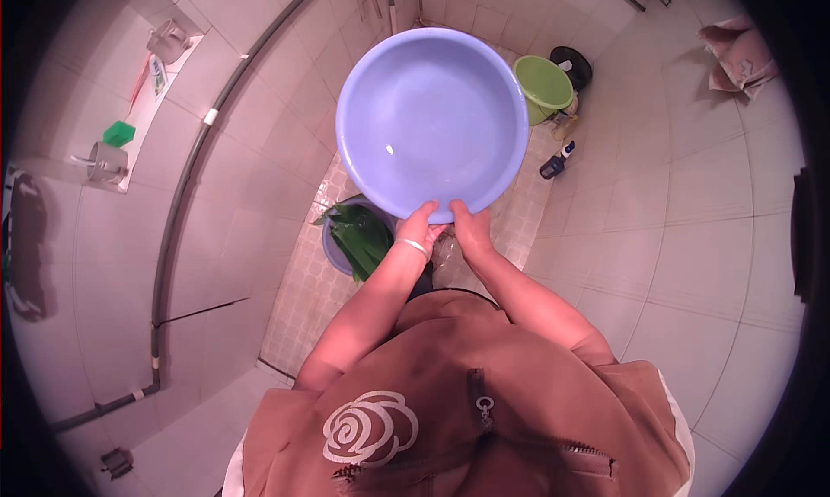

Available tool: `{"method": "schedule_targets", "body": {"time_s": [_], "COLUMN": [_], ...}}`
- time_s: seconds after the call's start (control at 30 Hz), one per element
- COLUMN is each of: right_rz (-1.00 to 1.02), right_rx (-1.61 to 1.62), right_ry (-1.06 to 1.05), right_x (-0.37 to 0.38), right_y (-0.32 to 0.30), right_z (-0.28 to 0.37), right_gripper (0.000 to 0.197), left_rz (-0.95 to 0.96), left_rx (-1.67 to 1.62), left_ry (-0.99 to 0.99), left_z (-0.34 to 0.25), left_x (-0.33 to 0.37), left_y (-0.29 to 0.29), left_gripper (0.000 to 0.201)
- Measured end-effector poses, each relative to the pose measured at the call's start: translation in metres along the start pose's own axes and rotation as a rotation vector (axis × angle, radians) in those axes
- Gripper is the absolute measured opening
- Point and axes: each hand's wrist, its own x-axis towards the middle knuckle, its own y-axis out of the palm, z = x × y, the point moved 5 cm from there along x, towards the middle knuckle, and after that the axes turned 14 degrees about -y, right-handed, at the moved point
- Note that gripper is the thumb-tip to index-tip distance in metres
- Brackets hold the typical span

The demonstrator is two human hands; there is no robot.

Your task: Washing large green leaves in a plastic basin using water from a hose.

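Note:
A large round purple-blue basin is held out in front of me, its inside facing up toward me with nothing in it. My left hand grips the near rim, thumb over the edge and fingers underneath. Close beside it, my right hand holds the same rim in the same way. A pale bracelet circles my left wrist. Below and left of the basin, long green leaves lie in a smaller purple-blue basin on the floor, partly hidden by the large basin and my left arm.
A green bucket stands at the far right beside a black round object. A dark bottle is on the tiled floor near the right wall. Cups sit on a left wall shelf; a grey pipe runs along that wall.

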Motion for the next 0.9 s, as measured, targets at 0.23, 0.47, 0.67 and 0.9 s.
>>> {"method": "schedule_targets", "body": {"time_s": [0.23,0.47,0.67,0.9], "right_rz": [-0.075,-0.107,-0.249,0.090], "right_rx": [-0.103,-0.025,0.352,0.147], "right_ry": [-0.187,-0.014,0.256,0.320], "right_x": [0.086,0.139,0.242,0.320], "right_y": [-0.004,-0.039,-0.068,-0.099], "right_z": [0.042,0.076,0.008,0.032], "right_gripper": [0.030,0.024,0.034,0.039], "left_rz": [-0.597,-0.472,-0.376,-0.695], "left_rx": [0.172,0.543,0.388,0.237], "left_ry": [0.634,0.896,0.683,0.443], "left_z": [-0.123,-0.234,-0.101,-0.162], "left_x": [0.070,0.138,0.175,0.232], "left_y": [0.078,0.111,0.208,0.178], "left_gripper": [0.043,0.039,0.033,0.033]}}
